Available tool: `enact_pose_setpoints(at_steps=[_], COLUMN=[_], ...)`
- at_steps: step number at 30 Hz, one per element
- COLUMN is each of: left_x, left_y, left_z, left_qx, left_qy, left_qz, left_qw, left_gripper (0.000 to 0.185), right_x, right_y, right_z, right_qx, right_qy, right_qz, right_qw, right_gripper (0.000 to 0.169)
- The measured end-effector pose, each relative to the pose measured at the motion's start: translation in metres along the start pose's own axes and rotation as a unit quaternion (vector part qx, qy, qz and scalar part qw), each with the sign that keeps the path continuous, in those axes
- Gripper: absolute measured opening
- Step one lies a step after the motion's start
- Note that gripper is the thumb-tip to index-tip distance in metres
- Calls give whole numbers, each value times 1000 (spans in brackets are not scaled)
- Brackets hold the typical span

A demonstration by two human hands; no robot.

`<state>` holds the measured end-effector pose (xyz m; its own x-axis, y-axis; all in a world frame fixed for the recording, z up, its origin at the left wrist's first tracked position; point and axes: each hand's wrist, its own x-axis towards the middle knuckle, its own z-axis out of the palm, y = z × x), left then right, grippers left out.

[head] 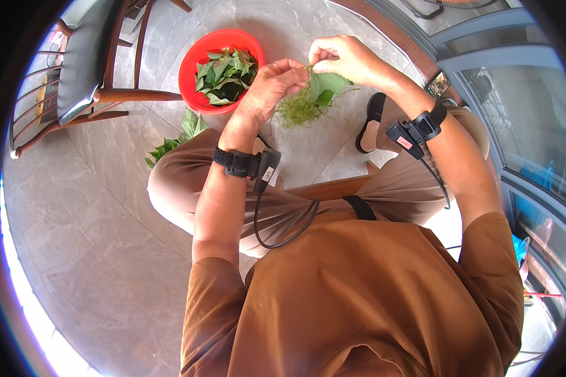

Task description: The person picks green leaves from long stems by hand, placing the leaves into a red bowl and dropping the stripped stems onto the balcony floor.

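Both my hands meet at a thin green leaf stem [309, 67], above the floor in front of me. My left hand [279, 82] pinches the stem between thumb and fingers. Close beside it, my right hand [339, 59] also grips the stem with thumb and forefinger. A broad green leaf [328, 86] hangs down under my right hand. Below lies a loose pile of thin green peelings [302, 110] on the floor. Left of my left hand stands a red plastic basin [188, 75], holding several green leaves [226, 73].
More leafy stems [188, 127] lie on the tiled floor [99, 188], partly hidden behind my left knee. A wooden chair with a black seat [87, 56] stands at the left. Grey-framed glass doors [514, 94] line the right side. Black cables hang from the bands on my forearms.
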<state>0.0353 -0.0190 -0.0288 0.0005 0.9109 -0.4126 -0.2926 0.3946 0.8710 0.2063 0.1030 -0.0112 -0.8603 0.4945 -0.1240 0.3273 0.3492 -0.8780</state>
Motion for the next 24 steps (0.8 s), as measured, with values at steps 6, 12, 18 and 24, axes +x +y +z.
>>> enact_pose_setpoints(at_steps=[6, 12, 18, 24], left_x=[12, 17, 17, 2], left_y=[-28, -99, -109, -115], left_z=[-18, -37, 3, 20], left_qx=[192, 761, 736, 648], left_qy=[54, 66, -37, 5], left_qz=[17, 180, 32, 45], left_qw=[980, 619, 676, 761], left_gripper=[16, 25, 16, 12], right_x=[2, 6, 46, 130], right_y=[6, 35, 87, 72], right_z=[-5, -2, 15, 59], right_qx=[145, 84, 99, 283], right_qy=[50, 70, 23, 20], right_qz=[-15, 23, 148, 198], right_qw=[988, 994, 984, 938], right_gripper=[11, 9, 6, 24])
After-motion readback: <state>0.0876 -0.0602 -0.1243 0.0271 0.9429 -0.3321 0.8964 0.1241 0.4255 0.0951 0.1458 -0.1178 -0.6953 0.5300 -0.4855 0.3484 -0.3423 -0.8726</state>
